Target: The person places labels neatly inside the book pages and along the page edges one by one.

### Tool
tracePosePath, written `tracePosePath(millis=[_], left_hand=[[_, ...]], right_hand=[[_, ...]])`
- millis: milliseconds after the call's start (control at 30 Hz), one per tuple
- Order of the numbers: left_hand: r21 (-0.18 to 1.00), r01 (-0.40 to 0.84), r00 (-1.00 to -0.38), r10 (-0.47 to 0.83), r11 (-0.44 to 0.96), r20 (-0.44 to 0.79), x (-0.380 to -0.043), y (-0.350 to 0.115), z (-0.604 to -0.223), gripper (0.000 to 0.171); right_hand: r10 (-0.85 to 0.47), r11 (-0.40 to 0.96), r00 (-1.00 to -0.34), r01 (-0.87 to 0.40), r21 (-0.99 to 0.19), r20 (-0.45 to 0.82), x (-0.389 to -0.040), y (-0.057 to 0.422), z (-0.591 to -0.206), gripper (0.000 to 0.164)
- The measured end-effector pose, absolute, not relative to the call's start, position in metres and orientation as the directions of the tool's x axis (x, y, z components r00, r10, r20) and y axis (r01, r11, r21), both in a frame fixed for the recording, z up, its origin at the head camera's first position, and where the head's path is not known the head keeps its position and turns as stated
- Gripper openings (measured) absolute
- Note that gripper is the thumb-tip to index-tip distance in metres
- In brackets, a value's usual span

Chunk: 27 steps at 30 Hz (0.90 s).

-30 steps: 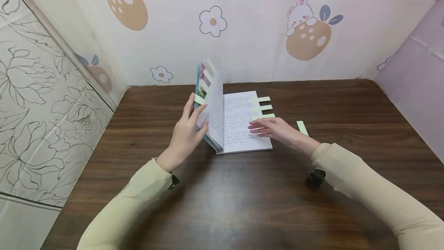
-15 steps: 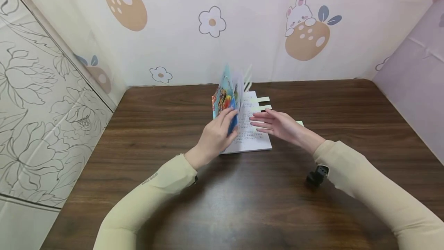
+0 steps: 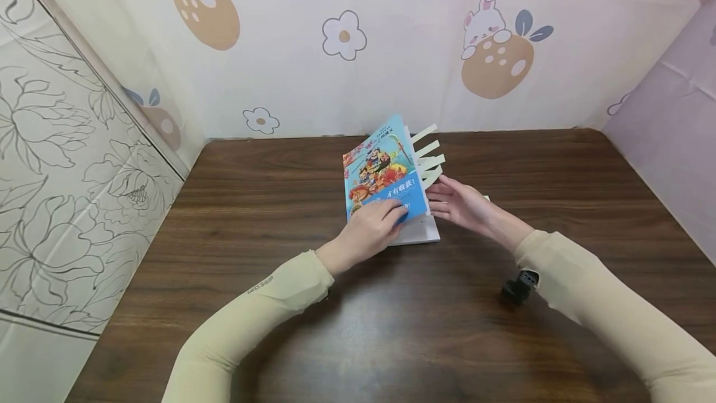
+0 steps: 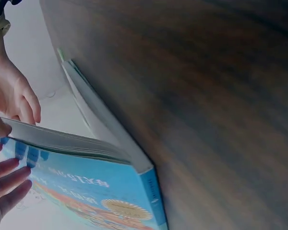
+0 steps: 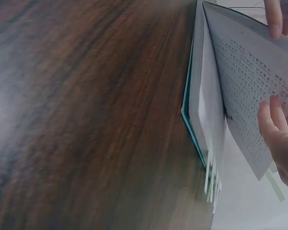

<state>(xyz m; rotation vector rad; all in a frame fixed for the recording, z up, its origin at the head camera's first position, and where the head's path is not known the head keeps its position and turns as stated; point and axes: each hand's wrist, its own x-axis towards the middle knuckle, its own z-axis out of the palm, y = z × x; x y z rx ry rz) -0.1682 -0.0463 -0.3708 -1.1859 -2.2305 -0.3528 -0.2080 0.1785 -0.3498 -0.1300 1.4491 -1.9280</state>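
Observation:
A book (image 3: 380, 170) with a blue, brightly illustrated cover stands part-way open on the table. Its cover and front pages are raised at a slant over the remaining pages, which lie flat. My left hand (image 3: 369, 232) holds this raised part near its lower free corner, fingers on the cover and thumb at the page edges (image 4: 62, 136). Pale green tabs (image 3: 429, 147) stick out from the raised pages, and more tabs (image 5: 212, 184) from the lower ones. My right hand (image 3: 464, 204) is beside the book's right edge, its extended fingers (image 5: 273, 112) at the printed underside of the lifted pages.
The dark wooden table (image 3: 252, 204) reaches back to a patterned curtain (image 3: 391, 79). A pale green strip (image 3: 487, 198) shows just behind my right hand, mostly hidden. A black wrist camera (image 3: 517, 288) hangs below the right sleeve. A floral panel (image 3: 84, 142) stands at left.
My left hand has swung the cover and front pages from the left over to the right, so the cover now faces up. My right hand has shifted slightly right.

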Motion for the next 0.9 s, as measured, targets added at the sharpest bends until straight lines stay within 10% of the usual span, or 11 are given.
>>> tracePosePath(millis=[333, 600, 900], left_hand=[[-0.029, 0.861, -0.437, 0.766, 0.508, 0.471, -0.168, -0.053, -0.38, 0.017], [-0.03, 0.861, -0.457, 0.797, 0.508, 0.394, -0.168, -0.059, -0.384, 0.016], [-0.031, 0.856, -0.493, 0.835, 0.515, 0.246, -0.166, -0.065, -0.382, 0.019]], right_hand=[[-0.482, -0.087, -0.79, 0.474, -0.876, -0.38, -0.201, 0.189, -0.357, 0.061], [-0.483, -0.055, -0.793, 0.451, -0.891, -0.372, -0.198, 0.199, -0.365, 0.02], [-0.431, 0.133, -0.795, 0.412, -0.902, -0.427, -0.196, 0.202, -0.371, 0.055]])
